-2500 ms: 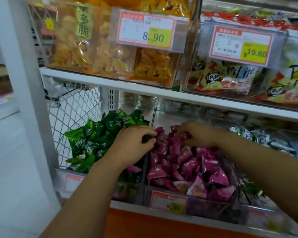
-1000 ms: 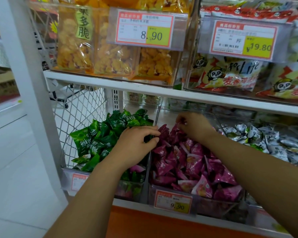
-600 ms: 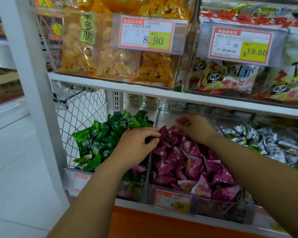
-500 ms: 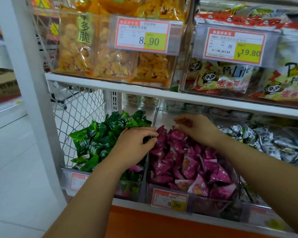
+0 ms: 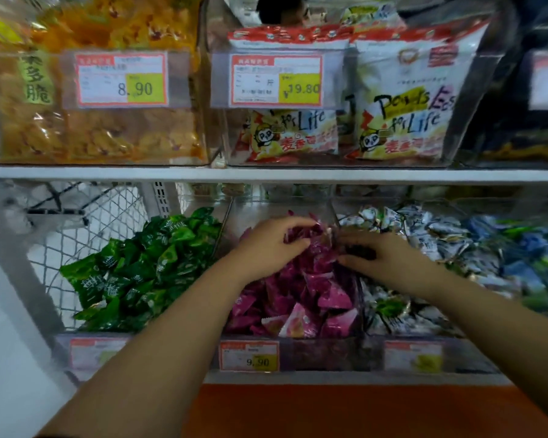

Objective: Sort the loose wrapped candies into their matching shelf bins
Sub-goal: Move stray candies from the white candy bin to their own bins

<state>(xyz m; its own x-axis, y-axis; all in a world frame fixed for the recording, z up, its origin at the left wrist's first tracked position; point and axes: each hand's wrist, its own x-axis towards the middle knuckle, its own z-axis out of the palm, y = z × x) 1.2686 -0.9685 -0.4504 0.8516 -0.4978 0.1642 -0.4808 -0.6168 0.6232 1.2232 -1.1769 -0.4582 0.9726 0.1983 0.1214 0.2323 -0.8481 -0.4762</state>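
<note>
Three clear bins stand side by side on the lower shelf. Green wrapped candies [image 5: 140, 273] fill the left bin, pink wrapped candies [image 5: 310, 295] the middle one, and silver-white wrapped candies [image 5: 424, 229] the right one. My left hand [image 5: 271, 246] lies on the back of the pink pile, fingers and thumb curled around pink candies. My right hand [image 5: 382, 257] rests at the divider between the pink and silver-white bins, fingers bent down over something dark. What it holds is hidden.
Price tags [image 5: 249, 355] front each bin. The upper shelf [image 5: 266, 173] carries yellow snack bags [image 5: 102, 128] and panda-print bags [image 5: 402, 115] close above my hands. A wire mesh panel [image 5: 86, 229] closes the left side. Blue wrapped candies [image 5: 525, 248] lie far right.
My left hand has moved right from the edge of the green bin onto the pink pile. My right hand has shifted right to the divider by the silver-white candies. The view turned right.
</note>
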